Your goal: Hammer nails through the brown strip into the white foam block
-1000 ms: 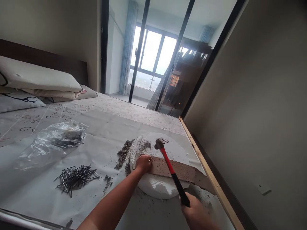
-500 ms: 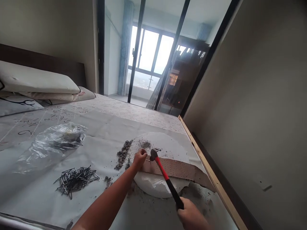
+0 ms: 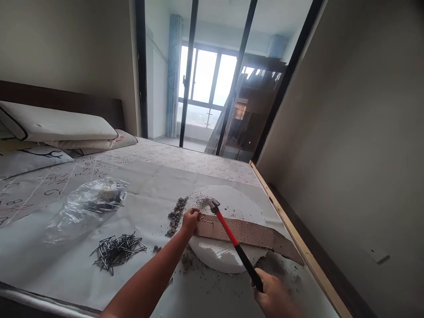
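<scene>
My left hand (image 3: 190, 222) is pinched at the left end of a perforated brown strip (image 3: 247, 234), which lies across a round white foam disc (image 3: 225, 254). Its fingertips seem to grip a small nail, though the hand mostly hides it. My right hand (image 3: 273, 296) is shut around the black grip of a red-handled hammer (image 3: 228, 232). The hammer's steel head (image 3: 214, 205) hangs just above the strip, close to my left fingers. A heap of steel nails (image 3: 117, 251) lies to the left, beyond my left forearm.
Grey rubble (image 3: 175, 216) lies beside the disc, on a grey protective sheet (image 3: 145, 207) covering a mattress. A plastic bag (image 3: 86, 210) lies further left, with pillows (image 3: 56, 128) behind. A wooden batten (image 3: 298, 247) runs along the right edge, next to a wall.
The hammer head has swung down from its high position and lifted slightly from the strip. My left hand stays pinched at the strip's end. The view has tilted slightly.
</scene>
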`<state>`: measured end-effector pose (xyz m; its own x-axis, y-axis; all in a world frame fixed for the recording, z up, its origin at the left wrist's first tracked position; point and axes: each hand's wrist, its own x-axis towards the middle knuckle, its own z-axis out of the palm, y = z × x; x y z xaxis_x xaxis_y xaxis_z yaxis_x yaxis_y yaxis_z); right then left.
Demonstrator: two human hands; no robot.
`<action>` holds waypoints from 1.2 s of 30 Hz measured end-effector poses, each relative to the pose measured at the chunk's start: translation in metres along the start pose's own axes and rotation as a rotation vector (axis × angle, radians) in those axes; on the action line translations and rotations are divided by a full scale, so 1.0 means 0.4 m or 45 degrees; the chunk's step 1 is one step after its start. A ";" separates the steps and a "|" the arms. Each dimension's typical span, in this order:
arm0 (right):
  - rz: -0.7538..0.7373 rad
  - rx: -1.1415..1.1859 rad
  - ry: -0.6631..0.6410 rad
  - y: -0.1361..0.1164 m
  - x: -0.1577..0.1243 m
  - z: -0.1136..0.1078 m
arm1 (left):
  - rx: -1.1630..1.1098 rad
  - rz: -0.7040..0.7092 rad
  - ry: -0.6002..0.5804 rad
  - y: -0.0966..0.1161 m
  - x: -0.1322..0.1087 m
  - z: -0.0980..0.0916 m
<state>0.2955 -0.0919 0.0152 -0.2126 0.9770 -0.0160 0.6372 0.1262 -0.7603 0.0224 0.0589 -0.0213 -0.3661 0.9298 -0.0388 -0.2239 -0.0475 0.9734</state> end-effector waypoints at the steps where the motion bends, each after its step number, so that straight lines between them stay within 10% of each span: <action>1: -0.008 -0.001 -0.003 0.008 0.000 0.007 | -0.010 -0.030 0.033 -0.001 -0.003 -0.003; 12: 0.255 -0.178 -0.031 0.082 0.043 0.067 | 0.297 -0.032 0.033 -0.030 0.003 -0.011; 36: 0.081 0.110 -0.078 0.040 0.011 0.030 | 0.200 -0.024 0.065 -0.057 0.015 -0.007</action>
<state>0.2958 -0.0876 -0.0050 -0.2205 0.9698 -0.1039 0.5853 0.0464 -0.8095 0.0228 0.0647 -0.0441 -0.4096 0.9100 -0.0650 -0.0886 0.0312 0.9956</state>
